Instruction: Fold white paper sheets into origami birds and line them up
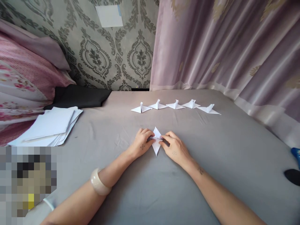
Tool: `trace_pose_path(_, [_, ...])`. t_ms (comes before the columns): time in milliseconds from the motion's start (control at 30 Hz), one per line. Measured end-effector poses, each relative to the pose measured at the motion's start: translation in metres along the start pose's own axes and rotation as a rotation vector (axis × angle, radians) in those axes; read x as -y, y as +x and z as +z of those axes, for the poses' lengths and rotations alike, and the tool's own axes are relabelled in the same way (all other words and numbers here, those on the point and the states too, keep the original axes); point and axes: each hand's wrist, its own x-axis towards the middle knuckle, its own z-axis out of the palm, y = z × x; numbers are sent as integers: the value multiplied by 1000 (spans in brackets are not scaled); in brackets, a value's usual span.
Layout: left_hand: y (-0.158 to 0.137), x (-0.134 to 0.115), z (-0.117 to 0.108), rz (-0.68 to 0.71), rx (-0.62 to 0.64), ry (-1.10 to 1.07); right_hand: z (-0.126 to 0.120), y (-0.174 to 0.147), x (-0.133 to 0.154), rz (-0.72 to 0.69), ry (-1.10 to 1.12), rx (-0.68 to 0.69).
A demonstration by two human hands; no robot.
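A white folded paper piece (pixel 156 148), diamond-shaped with pointed ends toward and away from me, lies at the middle of the grey sheet. My left hand (pixel 142 142) pinches its left edge between thumb and fingers. On the opposite edge, my right hand (pixel 175 147) pinches it the same way. The fingertips hide parts of the folds near its centre. Beyond my hands, several white origami birds (pixel 158 105) stand in a row with their points nearly touching.
Loose white paper sheets (pixel 52 123) are stacked at the left, in front of a folded black cloth (pixel 82 96). The grey sheet (pixel 222 175) covers the surface. Pink curtains (pixel 199 47) hang at the back right. A dark object (pixel 292 177) lies at the right edge.
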Motion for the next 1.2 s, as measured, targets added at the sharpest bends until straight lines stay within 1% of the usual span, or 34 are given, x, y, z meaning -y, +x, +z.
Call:
trace_pose_path(100, [1,3,-2,-119,31,8,0,2,-3,20,28,14])
trace_pose_path(167, [2,5,-2,-145,50,5,0,4,-5,24,49,14])
trace_pose_path(267, [1,6,-1,-131,51,-18,2,7,-11,26,78,-2])
trace_pose_path(500, [0,7,-3,-113,-32,-57,6,13,-18,-30,110,-19])
trace_pose_path(733, [2,9,-1,-35,-53,-60,1,19,-14,-121,98,21])
trace_pose_path(833, [2,7,-1,-27,-52,-60,0,20,-11,-142,91,24])
trace_pose_path(1067, [4,-5,-1,-33,-31,-69,9,16,-13,-65,119,-28])
trace_pose_path(1200, [7,-8,-1,-72,-18,-108,10,15,-16,-2,175,-61])
